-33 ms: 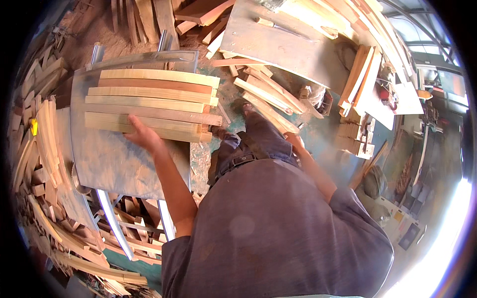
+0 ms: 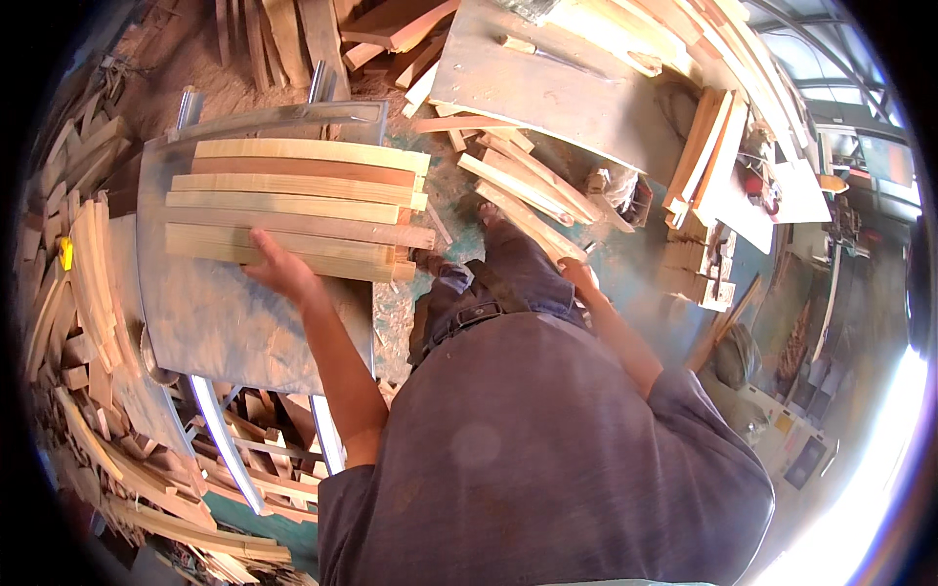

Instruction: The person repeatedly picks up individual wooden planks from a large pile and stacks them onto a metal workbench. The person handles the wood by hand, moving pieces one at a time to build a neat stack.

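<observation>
Several pale wooden strips (image 2: pixel 293 208) lie side by side on a flat metal machine table (image 2: pixel 244 327) to my left. My left hand (image 2: pixel 280 269) rests at the near edge of this row, thumb and fingers apart, touching the nearest strip. My right hand (image 2: pixel 580 277) is low beside my right thigh with its fingers curled. A small dark tip (image 2: pixel 590 248) shows just beyond them; I cannot make out what it belongs to. Right behind that hand, in the view, is the end of a long wooden strip (image 2: pixel 528 220); whether they touch is unclear.
A chisel-like tool with a wooden handle (image 2: pixel 520 44) lies on a grey board (image 2: pixel 479 73) ahead. Loose strips (image 2: pixel 547 181) lie on the floor before my feet. Stacked timber (image 2: pixel 699 264) stands at the right, and offcuts (image 2: pixel 93 156) are heaped along the left.
</observation>
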A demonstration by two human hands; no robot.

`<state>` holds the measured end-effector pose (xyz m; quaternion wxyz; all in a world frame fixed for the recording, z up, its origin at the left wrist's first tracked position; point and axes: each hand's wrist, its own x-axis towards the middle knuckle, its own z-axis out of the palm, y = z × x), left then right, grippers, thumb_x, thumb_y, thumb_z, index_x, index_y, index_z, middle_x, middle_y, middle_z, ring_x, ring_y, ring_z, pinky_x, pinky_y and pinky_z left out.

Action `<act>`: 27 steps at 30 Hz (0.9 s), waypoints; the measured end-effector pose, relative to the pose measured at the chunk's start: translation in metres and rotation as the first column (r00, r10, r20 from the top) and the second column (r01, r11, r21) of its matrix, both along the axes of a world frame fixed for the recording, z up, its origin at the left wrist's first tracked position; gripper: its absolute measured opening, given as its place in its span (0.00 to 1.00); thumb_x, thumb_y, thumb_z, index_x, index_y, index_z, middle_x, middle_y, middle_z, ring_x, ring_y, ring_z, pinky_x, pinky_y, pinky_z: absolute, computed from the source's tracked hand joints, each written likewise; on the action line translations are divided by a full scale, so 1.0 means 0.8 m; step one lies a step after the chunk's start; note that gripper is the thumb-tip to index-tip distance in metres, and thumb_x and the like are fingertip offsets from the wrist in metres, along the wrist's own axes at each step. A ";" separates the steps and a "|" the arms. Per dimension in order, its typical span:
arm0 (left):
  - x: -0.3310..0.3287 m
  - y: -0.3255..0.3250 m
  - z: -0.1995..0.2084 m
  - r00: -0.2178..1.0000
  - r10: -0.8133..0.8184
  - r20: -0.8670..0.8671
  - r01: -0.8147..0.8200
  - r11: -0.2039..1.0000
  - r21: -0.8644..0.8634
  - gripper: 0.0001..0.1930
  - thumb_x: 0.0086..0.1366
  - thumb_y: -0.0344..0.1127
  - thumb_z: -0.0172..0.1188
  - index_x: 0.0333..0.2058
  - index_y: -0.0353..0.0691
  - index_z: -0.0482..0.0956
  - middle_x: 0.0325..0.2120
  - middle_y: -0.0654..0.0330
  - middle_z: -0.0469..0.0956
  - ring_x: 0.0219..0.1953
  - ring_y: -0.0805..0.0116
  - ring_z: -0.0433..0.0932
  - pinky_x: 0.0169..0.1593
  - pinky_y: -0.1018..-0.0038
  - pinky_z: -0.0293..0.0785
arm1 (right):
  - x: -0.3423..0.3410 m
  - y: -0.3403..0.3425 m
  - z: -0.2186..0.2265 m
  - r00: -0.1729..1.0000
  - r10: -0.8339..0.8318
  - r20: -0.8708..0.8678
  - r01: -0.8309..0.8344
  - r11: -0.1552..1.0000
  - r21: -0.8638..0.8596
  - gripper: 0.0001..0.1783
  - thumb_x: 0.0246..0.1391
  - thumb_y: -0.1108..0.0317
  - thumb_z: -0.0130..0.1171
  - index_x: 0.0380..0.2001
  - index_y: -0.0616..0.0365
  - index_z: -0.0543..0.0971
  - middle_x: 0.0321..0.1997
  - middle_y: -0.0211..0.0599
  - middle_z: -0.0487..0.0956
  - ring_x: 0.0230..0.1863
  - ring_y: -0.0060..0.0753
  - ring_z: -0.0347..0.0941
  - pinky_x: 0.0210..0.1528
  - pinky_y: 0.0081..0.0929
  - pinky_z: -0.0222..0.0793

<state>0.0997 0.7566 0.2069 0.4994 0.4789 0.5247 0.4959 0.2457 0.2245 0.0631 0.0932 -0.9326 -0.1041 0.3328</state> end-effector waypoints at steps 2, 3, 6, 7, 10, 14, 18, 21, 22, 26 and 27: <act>-0.003 0.002 -0.003 1.000 -0.010 0.022 0.010 1.000 -0.009 0.38 0.67 0.47 0.64 0.61 0.23 0.58 0.58 0.40 0.69 0.54 0.52 0.75 0.54 0.59 0.78 | 0.007 0.004 0.003 0.996 -0.082 0.028 0.082 0.996 -0.021 0.26 0.47 0.53 0.64 0.50 0.48 0.83 0.48 0.49 0.83 0.50 0.54 0.80 0.51 0.43 0.76; -0.005 0.001 -0.002 1.000 -0.005 0.004 0.005 1.000 -0.029 0.37 0.67 0.48 0.64 0.61 0.24 0.58 0.58 0.40 0.69 0.54 0.52 0.75 0.54 0.59 0.78 | 0.008 0.003 0.004 0.993 -0.119 0.027 0.119 0.993 -0.009 0.25 0.45 0.53 0.65 0.49 0.48 0.84 0.47 0.49 0.83 0.50 0.54 0.81 0.52 0.42 0.76; -0.009 0.000 0.003 0.999 -0.050 -0.009 0.050 0.999 0.007 0.36 0.70 0.47 0.61 0.61 0.21 0.58 0.56 0.39 0.70 0.54 0.53 0.76 0.55 0.63 0.77 | 0.005 -0.009 -0.006 0.985 -0.170 0.029 0.169 0.985 0.012 0.24 0.42 0.54 0.67 0.45 0.48 0.85 0.45 0.51 0.84 0.49 0.54 0.81 0.53 0.42 0.75; -0.007 -0.001 0.004 0.997 -0.071 -0.009 0.071 0.997 0.032 0.36 0.71 0.46 0.59 0.61 0.19 0.57 0.56 0.39 0.71 0.54 0.53 0.76 0.56 0.64 0.76 | 0.001 -0.015 -0.020 0.989 -0.144 0.037 0.144 0.990 0.004 0.24 0.41 0.54 0.67 0.44 0.49 0.86 0.45 0.51 0.84 0.49 0.54 0.81 0.53 0.42 0.75; 0.002 -0.012 0.026 0.997 -0.060 -0.038 0.059 0.998 -0.026 0.38 0.70 0.48 0.61 0.62 0.20 0.57 0.58 0.39 0.69 0.56 0.53 0.74 0.57 0.63 0.75 | -0.012 0.001 -0.027 0.993 -0.119 0.010 0.119 0.993 -0.005 0.24 0.40 0.55 0.66 0.44 0.51 0.85 0.43 0.52 0.84 0.45 0.54 0.82 0.49 0.41 0.77; -0.011 0.002 0.003 0.991 -0.023 -0.130 0.021 1.000 -0.015 0.40 0.67 0.50 0.63 0.64 0.25 0.59 0.61 0.42 0.68 0.57 0.53 0.73 0.59 0.60 0.73 | 0.008 0.025 -0.045 0.966 -0.258 0.003 0.245 0.920 0.307 0.22 0.46 0.63 0.64 0.45 0.61 0.83 0.39 0.48 0.85 0.39 0.41 0.83 0.42 0.34 0.78; -0.004 -0.005 0.011 0.996 0.012 -0.090 -0.022 0.994 -0.108 0.38 0.67 0.50 0.64 0.63 0.26 0.61 0.59 0.43 0.69 0.55 0.54 0.74 0.58 0.61 0.75 | 0.079 0.097 0.063 0.933 -0.349 0.089 0.234 0.775 0.587 0.20 0.54 0.64 0.62 0.47 0.64 0.82 0.37 0.41 0.86 0.39 0.29 0.82 0.41 0.28 0.78; 0.001 -0.008 0.019 0.991 -0.012 -0.130 0.001 0.997 -0.079 0.39 0.67 0.51 0.64 0.63 0.25 0.60 0.60 0.41 0.69 0.55 0.53 0.75 0.57 0.62 0.75 | 0.165 0.139 0.159 0.893 -0.383 0.236 0.131 0.723 0.678 0.16 0.56 0.64 0.64 0.46 0.59 0.84 0.36 0.46 0.86 0.39 0.31 0.84 0.43 0.28 0.77; -0.001 -0.007 0.019 0.990 0.026 -0.136 -0.041 0.993 -0.109 0.40 0.67 0.51 0.64 0.64 0.25 0.60 0.60 0.42 0.68 0.55 0.53 0.75 0.57 0.63 0.75 | 0.192 0.155 0.209 0.872 -0.407 0.273 0.120 0.717 0.687 0.16 0.54 0.65 0.64 0.46 0.58 0.84 0.37 0.47 0.86 0.39 0.35 0.84 0.44 0.30 0.77; -0.002 0.002 -0.001 0.993 -0.037 -0.109 0.031 0.998 -0.055 0.38 0.68 0.52 0.61 0.64 0.26 0.60 0.60 0.43 0.69 0.55 0.53 0.74 0.58 0.62 0.74 | 0.321 0.149 0.229 0.764 -0.459 0.454 -0.014 0.692 0.722 0.16 0.53 0.63 0.64 0.44 0.58 0.85 0.35 0.45 0.86 0.36 0.38 0.84 0.42 0.31 0.78; 0.002 -0.003 0.008 0.992 -0.039 -0.119 0.035 0.999 -0.032 0.38 0.69 0.52 0.60 0.63 0.25 0.61 0.58 0.43 0.70 0.54 0.52 0.75 0.57 0.61 0.74 | 0.350 0.145 0.235 0.761 -0.397 0.513 -0.061 0.743 0.666 0.16 0.51 0.64 0.64 0.44 0.57 0.85 0.36 0.45 0.85 0.39 0.43 0.84 0.44 0.32 0.78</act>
